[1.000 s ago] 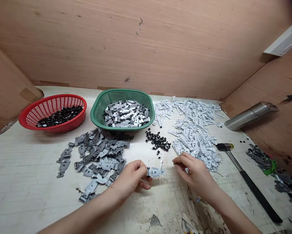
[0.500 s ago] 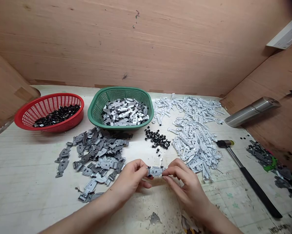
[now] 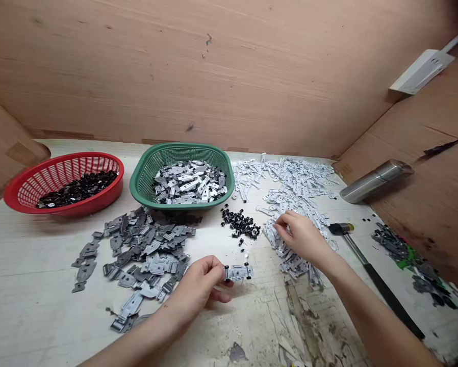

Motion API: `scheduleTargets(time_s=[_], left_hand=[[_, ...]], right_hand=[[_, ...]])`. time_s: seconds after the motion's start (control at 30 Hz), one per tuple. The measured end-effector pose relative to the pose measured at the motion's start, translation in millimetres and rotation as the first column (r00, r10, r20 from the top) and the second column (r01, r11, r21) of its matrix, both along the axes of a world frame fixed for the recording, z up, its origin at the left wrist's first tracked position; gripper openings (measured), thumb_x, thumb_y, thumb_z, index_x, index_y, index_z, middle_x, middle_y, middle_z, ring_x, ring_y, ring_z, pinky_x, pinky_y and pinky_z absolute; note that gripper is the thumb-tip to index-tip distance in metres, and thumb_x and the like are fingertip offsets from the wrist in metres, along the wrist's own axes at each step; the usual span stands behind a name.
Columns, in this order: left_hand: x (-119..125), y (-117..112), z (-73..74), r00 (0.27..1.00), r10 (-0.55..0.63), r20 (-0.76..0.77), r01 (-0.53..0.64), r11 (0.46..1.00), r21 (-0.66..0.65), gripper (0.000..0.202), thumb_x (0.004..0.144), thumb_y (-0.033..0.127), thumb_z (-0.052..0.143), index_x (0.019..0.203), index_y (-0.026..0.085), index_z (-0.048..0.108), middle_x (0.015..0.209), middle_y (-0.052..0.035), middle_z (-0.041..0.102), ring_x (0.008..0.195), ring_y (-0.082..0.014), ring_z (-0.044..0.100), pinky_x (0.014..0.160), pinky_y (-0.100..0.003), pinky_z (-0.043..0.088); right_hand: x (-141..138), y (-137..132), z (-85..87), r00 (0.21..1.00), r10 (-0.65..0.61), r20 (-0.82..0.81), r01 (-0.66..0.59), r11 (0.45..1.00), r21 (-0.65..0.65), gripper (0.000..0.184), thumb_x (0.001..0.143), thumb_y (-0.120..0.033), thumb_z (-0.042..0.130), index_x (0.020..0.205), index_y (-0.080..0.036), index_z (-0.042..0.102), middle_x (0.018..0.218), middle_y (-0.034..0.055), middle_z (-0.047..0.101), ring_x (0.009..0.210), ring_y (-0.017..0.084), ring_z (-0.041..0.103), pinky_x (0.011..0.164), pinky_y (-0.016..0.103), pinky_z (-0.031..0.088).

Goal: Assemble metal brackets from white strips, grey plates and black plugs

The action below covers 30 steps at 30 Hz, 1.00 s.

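Left hand (image 3: pixel 198 286) is rested low on the table (image 3: pixel 41 316), forearm angled inward, fingers curled. A small grey bracket (image 3: pixel 239 272) is pinched by its left end. Right hand (image 3: pixel 302 238) is stretched forward, palm down, fingertips bunched on the pale strip pile (image 3: pixel 294 176); grip cannot be told.

No legible txt, labels, brands or nos. anywhere in view. Any stamping on the small parts is too small/blurred to read.
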<state>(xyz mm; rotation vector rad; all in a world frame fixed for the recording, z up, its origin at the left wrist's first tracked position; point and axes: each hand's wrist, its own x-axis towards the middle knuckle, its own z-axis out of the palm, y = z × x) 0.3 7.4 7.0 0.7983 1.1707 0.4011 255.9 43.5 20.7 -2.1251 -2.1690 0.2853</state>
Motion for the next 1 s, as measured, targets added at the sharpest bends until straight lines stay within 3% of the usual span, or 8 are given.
scheduleTargets(time_s=[0.1, 0.3, 0.43, 0.73, 0.8, 0.87, 0.93, 1.0], left_hand=[[-1, 2, 0.1, 1.0, -0.007, 0.009, 0.007, 1.0, 0.009, 0.02, 0.074, 0.037, 0.053, 0.073, 0.019, 0.043, 0.083, -0.0031, 0.068, 0.06, -0.0138, 0.064, 0.052, -0.02, 0.036], [-3, -1, -4.8, 1.0, -0.001, 0.028, 0.001, 1.0, 0.018, 0.023, 0.075, 0.039, 0.053, 0.073, 0.019, 0.043, 0.082, -0.0035, 0.067, 0.059, -0.0139, 0.064, 0.052, -0.02, 0.037], [-3, -3, -6.8, 0.999, -0.008, 0.032, 0.007, 1.0, 0.02, 0.022, 0.076, 0.039, 0.052, 0.073, 0.019, 0.043, 0.083, -0.0032, 0.068, 0.06, -0.0142, 0.065, 0.052, -0.02, 0.036], [-3, 0, -9.8, 0.998, 0.021, 0.053, -0.023, 0.999, 0.038, 0.022, 0.076, 0.038, 0.054, 0.072, 0.019, 0.043, 0.079, -0.0037, 0.068, 0.058, -0.0139, 0.064, 0.054, -0.022, 0.039], [-3, 0, -12.5, 0.996, 0.042, 0.081, -0.047, 0.997, 0.055, 0.021, 0.075, 0.036, 0.054, 0.071, 0.019, 0.043, 0.078, -0.0039, 0.068, 0.061, -0.0144, 0.064, 0.057, -0.023, 0.042], [-2, -1, -13.9, 0.993, 0.058, 0.099, -0.064, 0.996, 0.064, 0.021, 0.075, 0.035, 0.055, 0.07, 0.019, 0.044, 0.078, -0.0038, 0.067, 0.064, -0.0148, 0.064, 0.06, -0.025, 0.044], [-2, -3, -13.1, 0.993, 0.067, 0.096, -0.073, 0.995, 0.061, 0.021, 0.075, 0.035, 0.056, 0.069, 0.019, 0.043, 0.079, -0.0031, 0.067, 0.064, -0.0145, 0.064, 0.061, -0.025, 0.045], [-2, -4, -10.6, 0.993, 0.075, 0.096, -0.08, 0.995, 0.057, 0.022, 0.074, 0.034, 0.057, 0.068, 0.019, 0.043, 0.079, -0.0018, 0.065, 0.062, -0.0139, 0.063, 0.061, -0.026, 0.046]], right_hand=[[-9, -1, -2.9, 0.997, -0.059, 0.04, 0.061, 0.997, -0.055, 0.018, 0.076, -0.029, 0.057, 0.062, -0.017, 0.055, 0.071, 0.0055, 0.058, 0.06, 0.018, 0.053, 0.05, 0.027, 0.032], [-11, 0, -15.2, 0.994, -0.11, 0.004, 0.11, 0.992, -0.068, 0.02, 0.081, -0.035, 0.049, 0.081, -0.016, 0.057, 0.089, 0.0098, 0.058, 0.071, 0.021, 0.055, 0.053, 0.027, 0.033], [-10, 15, -17.8, 0.993, -0.107, -0.054, 0.103, 0.992, -0.071, 0.013, 0.078, -0.029, 0.052, 0.076, -0.017, 0.056, 0.088, 0.0086, 0.058, 0.07, 0.019, 0.054, 0.056, 0.027, 0.034], [2, -12, 2.6, 0.933, -0.156, -0.326, 0.11, 0.982, -0.155, 0.011, 0.077, -0.024, 0.05, 0.067, -0.02, 0.05, 0.059, -0.0007, 0.055, 0.051, 0.012, 0.049, 0.046, 0.022, 0.034], [5, -28, 9.7, 0.779, -0.23, -0.583, 0.094, 0.962, -0.255, 0.014, 0.079, -0.029, 0.053, 0.07, -0.019, 0.048, 0.06, -0.0009, 0.055, 0.049, 0.011, 0.051, 0.043, 0.021, 0.035], [-1, -45, 13.5, 0.453, -0.34, -0.824, 0.009, 0.926, -0.377, 0.02, 0.077, -0.034, 0.06, 0.073, -0.019, 0.047, 0.064, 0.0006, 0.059, 0.05, 0.012, 0.055, 0.043, 0.021, 0.038], [-14, -59, 12.7, 0.163, -0.415, -0.895, -0.089, 0.897, -0.432, 0.026, 0.075, -0.035, 0.067, 0.075, -0.018, 0.047, 0.07, 0.0034, 0.064, 0.054, 0.012, 0.058, 0.046, 0.021, 0.041], [-33, -70, 7.9, 0.014, -0.439, -0.899, -0.111, 0.892, -0.437, 0.026, 0.074, -0.033, 0.069, 0.075, -0.017, 0.049, 0.071, 0.0038, 0.065, 0.053, 0.009, 0.056, 0.046, 0.018, 0.04]])
